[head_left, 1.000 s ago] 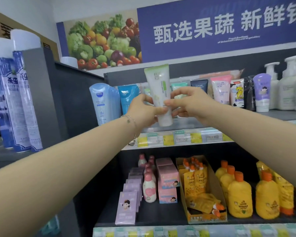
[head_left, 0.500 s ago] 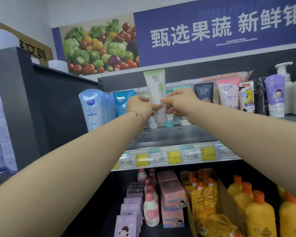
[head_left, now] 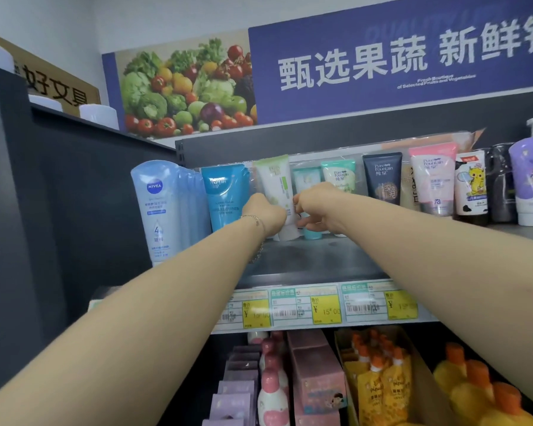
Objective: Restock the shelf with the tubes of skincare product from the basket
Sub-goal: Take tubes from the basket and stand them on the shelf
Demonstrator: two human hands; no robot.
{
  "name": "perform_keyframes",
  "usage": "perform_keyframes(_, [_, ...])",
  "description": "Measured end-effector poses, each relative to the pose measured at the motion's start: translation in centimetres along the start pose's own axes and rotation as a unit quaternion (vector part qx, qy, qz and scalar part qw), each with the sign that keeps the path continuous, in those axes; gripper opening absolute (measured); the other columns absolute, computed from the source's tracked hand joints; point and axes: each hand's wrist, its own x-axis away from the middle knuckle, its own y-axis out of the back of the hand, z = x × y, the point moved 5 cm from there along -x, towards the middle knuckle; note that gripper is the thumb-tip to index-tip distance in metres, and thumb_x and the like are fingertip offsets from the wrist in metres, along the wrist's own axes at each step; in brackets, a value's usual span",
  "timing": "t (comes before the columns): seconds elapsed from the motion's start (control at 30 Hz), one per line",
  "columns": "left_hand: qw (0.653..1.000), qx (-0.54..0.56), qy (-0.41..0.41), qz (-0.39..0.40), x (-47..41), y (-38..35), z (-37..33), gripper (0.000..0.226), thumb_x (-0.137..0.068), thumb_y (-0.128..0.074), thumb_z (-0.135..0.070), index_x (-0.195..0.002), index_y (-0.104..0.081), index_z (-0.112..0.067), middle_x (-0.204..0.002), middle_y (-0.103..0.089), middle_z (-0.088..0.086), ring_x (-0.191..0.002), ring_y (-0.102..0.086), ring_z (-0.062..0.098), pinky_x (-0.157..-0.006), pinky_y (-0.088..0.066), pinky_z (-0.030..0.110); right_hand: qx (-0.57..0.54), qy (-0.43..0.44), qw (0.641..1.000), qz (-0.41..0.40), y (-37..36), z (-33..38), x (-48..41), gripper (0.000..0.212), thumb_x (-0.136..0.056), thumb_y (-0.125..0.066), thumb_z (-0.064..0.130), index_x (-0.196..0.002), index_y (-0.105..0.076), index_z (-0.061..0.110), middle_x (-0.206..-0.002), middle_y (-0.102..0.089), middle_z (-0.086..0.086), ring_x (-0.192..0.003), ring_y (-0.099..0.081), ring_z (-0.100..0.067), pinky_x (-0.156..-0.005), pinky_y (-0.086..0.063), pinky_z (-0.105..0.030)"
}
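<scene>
The shelf (head_left: 305, 262) carries a back row of upright tubes, each on its cap so the labels face out; its front half is bare, with price tags (head_left: 323, 309) along the edge. A Nivea tube (head_left: 159, 207) stands at the left end, a blue tube (head_left: 225, 195) beside it, and a navy tube (head_left: 382, 176) further right. Between the blue tube and a teal-capped one (head_left: 308, 207), a white-green tube (head_left: 276, 186) stands cap down on the shelf, deep in the row. The left hand (head_left: 265, 212) and right hand (head_left: 316, 207) pinch its lower body from either side, likely to steady it upright in the narrow slot. No basket is in view.
</scene>
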Motion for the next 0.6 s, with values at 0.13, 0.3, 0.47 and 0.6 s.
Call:
perform_keyframes(0.13, [1.0, -0.013, 0.003, 0.007, -0.7, -0.6, 0.4, 0.03, -0.087, -0.046, -0.002, -0.115, -0.057, 0.002, -0.11, -0.062, 0.018, -0.09, -0.057, 0.029, -0.082, -0.048, 0.032, 0.004, -0.007, 1.0, 0.01, -1.0, -0.6, -1.3, 0.033, -0.091, -0.039, 0.004, -0.12, -0.055, 0.007, -0.08, -0.053, -0.006, -0.069, -0.061, -0.021, -0.053, -0.046, -0.023])
perform_keyframes(0.3, [0.999, -0.006, 0.017, 0.034, -1.2, -1.3, 1.1, 0.032, -0.09, -0.041, 0.002, -0.121, -0.052, 0.004, -0.112, -0.057, 0.015, -0.1, -0.054, 0.029, -0.095, -0.044, 0.034, 0.041, -0.01, 0.998, 0.042, -1.7, -1.2, -2.0, 0.029, -0.089, -0.042, 0.007, -0.114, -0.058, 0.01, -0.1, -0.058, -0.009, -0.077, -0.059, -0.021, -0.055, -0.046, -0.022])
perform_keyframes(0.47, [0.998, 0.017, 0.025, 0.057, -1.1, -1.6, 1.4, 0.033, -0.091, -0.041, 0.003, -0.123, -0.048, 0.003, -0.12, -0.055, 0.018, -0.107, -0.053, 0.03, -0.102, -0.043, 0.04, 0.077, -0.009, 0.996, 0.053, -1.9, -1.4, -2.7, 0.031, -0.088, -0.046, 0.007, -0.115, -0.062, 0.008, -0.108, -0.056, -0.009, -0.081, -0.056, -0.021, -0.067, -0.047, -0.025])
perform_keyframes(0.6, [0.997, 0.021, 0.018, 0.075, -0.9, -1.9, 1.2, 0.032, -0.093, -0.04, 0.003, -0.125, -0.045, 0.005, -0.118, -0.053, 0.015, -0.099, -0.047, 0.023, -0.097, -0.042, 0.034, 0.112, 0.004, 0.993, 0.044, -1.9, -1.5, -2.9, 0.028, -0.087, -0.048, 0.005, -0.112, -0.06, 0.007, -0.101, -0.053, -0.01, -0.083, -0.047, -0.02, -0.071, -0.04, -0.028])
